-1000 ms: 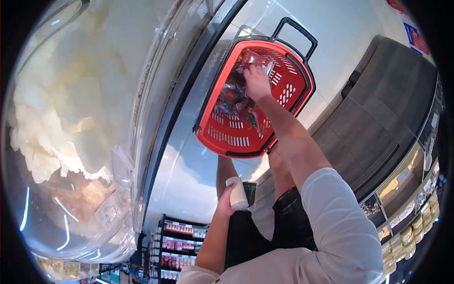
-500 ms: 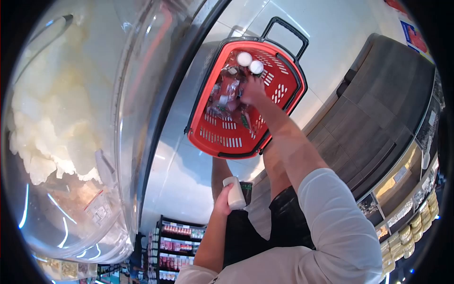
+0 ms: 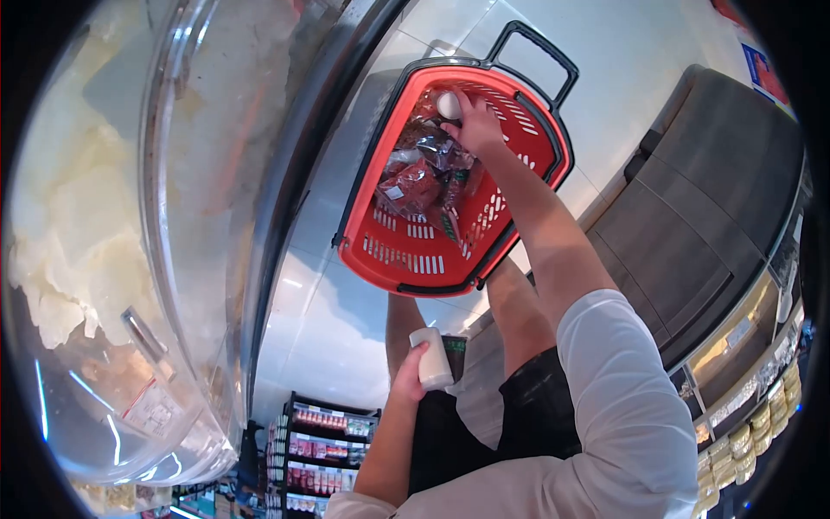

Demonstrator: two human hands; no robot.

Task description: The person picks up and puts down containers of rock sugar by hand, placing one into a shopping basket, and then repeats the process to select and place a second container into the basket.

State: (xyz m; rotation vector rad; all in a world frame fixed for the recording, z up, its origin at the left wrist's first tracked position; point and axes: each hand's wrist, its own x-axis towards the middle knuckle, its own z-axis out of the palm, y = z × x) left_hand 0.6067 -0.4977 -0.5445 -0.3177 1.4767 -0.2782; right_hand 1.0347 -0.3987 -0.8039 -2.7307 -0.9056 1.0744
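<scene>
Inside a red shopping basket point(image 3: 363, 259) with black handles, my right hand point(image 3: 477, 125) has its fingers around a white-topped round item point(image 3: 450, 105) near the upper end. Plastic-wrapped packages point(image 3: 410, 186) with red contents lie beside and below it in the basket. My left hand point(image 3: 409, 374) grips a white bottle point(image 3: 431, 359) in front of my lap, below the basket. Next to that bottle is a dark container with green markings point(image 3: 455, 353); whether my fingers also hold it is hidden.
A curved glass display case point(image 3: 160, 225) with pale ice-like contents fills the left side. A dark grey counter point(image 3: 683, 216) stands at the right, with packaged goods along its lower edge. Stocked shelves point(image 3: 322, 450) are at the bottom, beyond the pale tiled floor point(image 3: 324, 320).
My right hand has moved up in the basket to the white-topped item. Only one white top now shows instead of two. My left hand still holds the white bottle.
</scene>
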